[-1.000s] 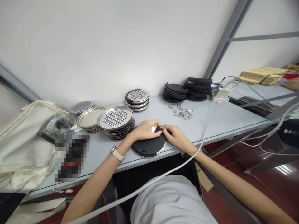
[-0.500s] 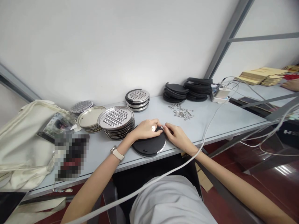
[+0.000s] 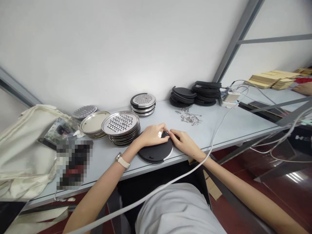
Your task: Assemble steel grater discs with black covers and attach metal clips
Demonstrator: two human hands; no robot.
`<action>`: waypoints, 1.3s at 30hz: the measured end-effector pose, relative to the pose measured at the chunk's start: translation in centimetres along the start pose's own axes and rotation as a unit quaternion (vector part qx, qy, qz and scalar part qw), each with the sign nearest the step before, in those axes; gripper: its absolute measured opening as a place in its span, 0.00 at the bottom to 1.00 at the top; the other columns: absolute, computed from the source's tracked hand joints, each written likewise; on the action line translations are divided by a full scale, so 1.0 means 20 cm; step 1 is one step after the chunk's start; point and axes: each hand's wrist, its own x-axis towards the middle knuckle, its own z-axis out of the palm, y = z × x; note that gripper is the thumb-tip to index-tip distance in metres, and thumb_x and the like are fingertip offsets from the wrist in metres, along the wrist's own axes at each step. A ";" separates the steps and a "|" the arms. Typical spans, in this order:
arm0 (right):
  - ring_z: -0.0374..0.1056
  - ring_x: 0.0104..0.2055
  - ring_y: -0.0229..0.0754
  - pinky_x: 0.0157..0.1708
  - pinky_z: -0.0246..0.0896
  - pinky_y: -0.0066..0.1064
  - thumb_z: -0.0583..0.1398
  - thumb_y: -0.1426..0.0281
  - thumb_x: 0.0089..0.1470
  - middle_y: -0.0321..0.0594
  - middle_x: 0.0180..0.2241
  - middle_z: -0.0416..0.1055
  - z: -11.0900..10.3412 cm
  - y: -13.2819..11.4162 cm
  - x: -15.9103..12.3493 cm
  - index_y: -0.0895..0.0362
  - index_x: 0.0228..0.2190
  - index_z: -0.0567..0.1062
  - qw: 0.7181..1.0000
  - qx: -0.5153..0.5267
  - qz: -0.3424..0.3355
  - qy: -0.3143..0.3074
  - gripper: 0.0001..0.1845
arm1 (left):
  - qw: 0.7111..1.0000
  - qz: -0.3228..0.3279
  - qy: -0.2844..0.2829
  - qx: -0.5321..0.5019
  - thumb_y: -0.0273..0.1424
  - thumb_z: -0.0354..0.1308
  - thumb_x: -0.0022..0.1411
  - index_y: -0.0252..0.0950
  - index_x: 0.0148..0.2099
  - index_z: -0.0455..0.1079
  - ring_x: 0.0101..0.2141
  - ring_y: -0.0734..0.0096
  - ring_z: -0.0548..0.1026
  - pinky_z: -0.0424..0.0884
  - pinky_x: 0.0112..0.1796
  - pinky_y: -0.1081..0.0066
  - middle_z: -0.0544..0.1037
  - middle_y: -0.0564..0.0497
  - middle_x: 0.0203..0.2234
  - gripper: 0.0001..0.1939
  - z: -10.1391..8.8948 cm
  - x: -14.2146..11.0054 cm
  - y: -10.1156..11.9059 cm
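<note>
A round black disc [image 3: 156, 151] with a silver rim showing at its right lies near the table's front edge. My left hand [image 3: 154, 134] rests over its far side, the thumb on top and the fingers curled by the far edge. A small shiny metal clip [image 3: 167, 132] shows at that edge between both hands' fingertips. My right hand [image 3: 182, 142] pinches at the clip with thumb and forefinger. The fingertips hide most of the clip, so how it meets the disc is unclear.
Left of the disc stands a stack of round metal graters [image 3: 120, 123], beside pale round plates [image 3: 95, 122]. Black-rimmed graters [image 3: 143, 100], black round covers [image 3: 183, 92] and loose metal clips [image 3: 191, 119] sit farther back. A white cable [image 3: 170, 182] crosses in front.
Both hands stay at the disc's far edge. My right fingertips have shifted slightly left, closer to the left hand's.
</note>
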 end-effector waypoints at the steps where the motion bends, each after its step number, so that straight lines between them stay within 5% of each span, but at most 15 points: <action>1: 0.61 0.24 0.36 0.28 0.50 0.28 0.47 0.66 0.63 0.34 0.21 0.64 0.00 0.00 0.00 0.55 0.23 0.61 1.000 0.001 0.000 -0.001 0.17 | 1.000 -0.002 0.002 0.006 0.40 0.57 0.57 0.41 0.41 0.67 0.32 0.68 0.75 0.64 0.33 0.71 0.77 0.55 0.32 0.12 0.00 0.00 0.00; 39: 0.60 0.24 0.36 0.27 0.49 0.27 0.48 0.67 0.63 0.34 0.21 0.65 0.00 0.00 0.00 0.56 0.22 0.61 1.000 -0.001 0.004 -0.002 0.17 | 1.000 -0.006 -0.030 -0.007 0.40 0.56 0.58 0.40 0.41 0.68 0.30 0.69 0.73 0.62 0.29 0.73 0.76 0.55 0.29 0.11 -0.01 0.00 0.00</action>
